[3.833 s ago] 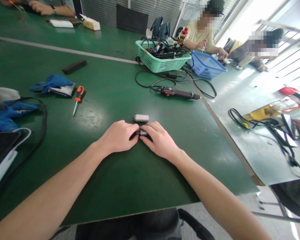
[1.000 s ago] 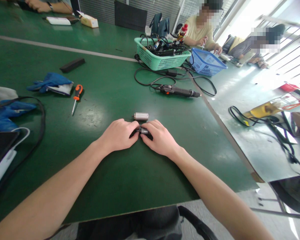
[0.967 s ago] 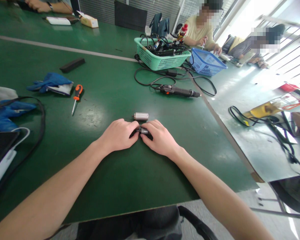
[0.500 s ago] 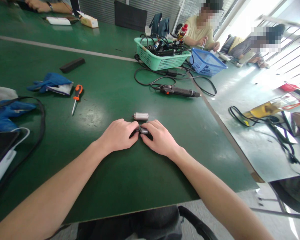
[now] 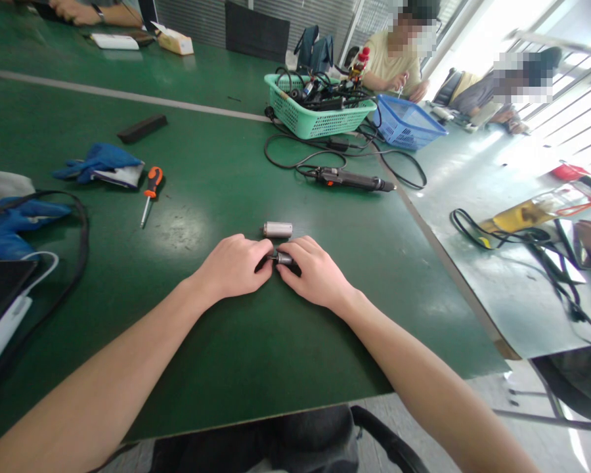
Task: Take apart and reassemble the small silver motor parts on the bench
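My right hand (image 5: 315,272) is closed around a small metal cylinder (image 5: 284,258) low over the green table. From the cylinder's left end a thin dark shaft runs towards my left hand (image 5: 239,266), whose thumb and fingertips are pinched together at it. The fingertips hide most of where they meet. Just beyond my hands a second silver cylinder (image 5: 278,230), like a small motor casing, lies on its side on the tabletop.
A screwdriver (image 5: 152,194), blue gloves (image 5: 101,163) and a dark bar (image 5: 142,128) lie left. An electric screwdriver (image 5: 352,179) with its cable lies ahead, before a green basket (image 5: 320,123) of cables and a blue basket (image 5: 408,125). Co-workers sit around the tables.
Both my hands and the cylinders keep the same place. Across the table, a co-worker's hand beside the blue basket has shifted slightly left.
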A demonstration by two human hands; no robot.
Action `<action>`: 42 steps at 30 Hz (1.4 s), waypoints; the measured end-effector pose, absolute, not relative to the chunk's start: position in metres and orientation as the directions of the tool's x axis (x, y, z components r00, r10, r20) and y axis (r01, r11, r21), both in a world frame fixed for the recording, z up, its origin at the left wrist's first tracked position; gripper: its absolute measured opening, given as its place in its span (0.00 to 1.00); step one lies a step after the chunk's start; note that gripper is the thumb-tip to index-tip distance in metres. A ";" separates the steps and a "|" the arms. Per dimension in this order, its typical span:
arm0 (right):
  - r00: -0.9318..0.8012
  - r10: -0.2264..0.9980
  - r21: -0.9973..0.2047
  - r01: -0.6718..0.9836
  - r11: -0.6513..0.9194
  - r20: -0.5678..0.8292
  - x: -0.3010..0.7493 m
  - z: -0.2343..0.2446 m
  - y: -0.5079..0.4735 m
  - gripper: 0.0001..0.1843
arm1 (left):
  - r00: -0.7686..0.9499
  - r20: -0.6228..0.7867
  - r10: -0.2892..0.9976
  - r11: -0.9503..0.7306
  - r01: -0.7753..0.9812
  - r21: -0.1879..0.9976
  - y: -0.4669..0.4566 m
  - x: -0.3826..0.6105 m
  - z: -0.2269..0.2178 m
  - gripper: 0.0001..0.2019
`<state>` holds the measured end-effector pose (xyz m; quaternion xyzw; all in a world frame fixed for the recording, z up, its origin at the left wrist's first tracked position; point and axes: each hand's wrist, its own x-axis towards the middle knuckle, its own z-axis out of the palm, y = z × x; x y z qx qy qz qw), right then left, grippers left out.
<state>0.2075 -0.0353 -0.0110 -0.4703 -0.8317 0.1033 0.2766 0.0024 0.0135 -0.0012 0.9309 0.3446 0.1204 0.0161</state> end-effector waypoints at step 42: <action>-0.407 0.837 -0.423 0.728 0.539 0.366 0.207 -0.009 -0.035 0.11 | 0.718 0.197 0.667 -0.744 0.655 0.132 0.013 0.001 0.000 0.06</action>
